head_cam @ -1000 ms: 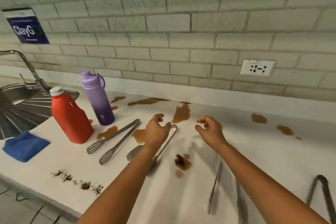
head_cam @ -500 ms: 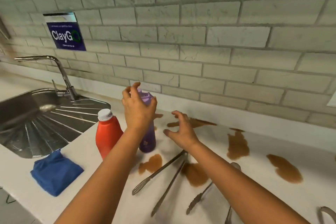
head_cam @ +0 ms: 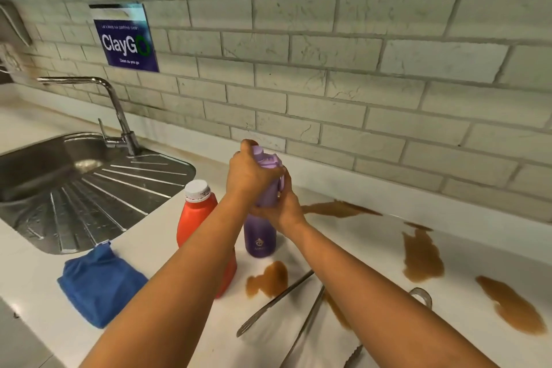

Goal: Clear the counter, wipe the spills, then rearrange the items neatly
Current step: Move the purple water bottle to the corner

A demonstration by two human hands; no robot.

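A purple water bottle (head_cam: 259, 240) stands upright on the white counter (head_cam: 167, 236). My left hand (head_cam: 249, 172) grips its lid from above, and my right hand (head_cam: 285, 207) wraps around its upper body from the right. Just left of it stands an orange-red bottle (head_cam: 195, 218) with a white cap. A folded blue cloth (head_cam: 100, 284) lies near the counter's front edge. Brown spills (head_cam: 421, 257) spread over the counter, one puddle (head_cam: 268, 279) right in front of the purple bottle. Metal tongs (head_cam: 277, 302) lie under my right forearm.
A steel sink with drainboard (head_cam: 89, 197) and a tap (head_cam: 119, 116) fill the left. A brick wall with a blue sign (head_cam: 125, 39) runs behind. Another utensil's loop (head_cam: 421, 296) shows beside my right arm.
Both hands have come onto the purple bottle: the left moved from near its top to gripping the lid, and the right left the tongs area and closed around the bottle.
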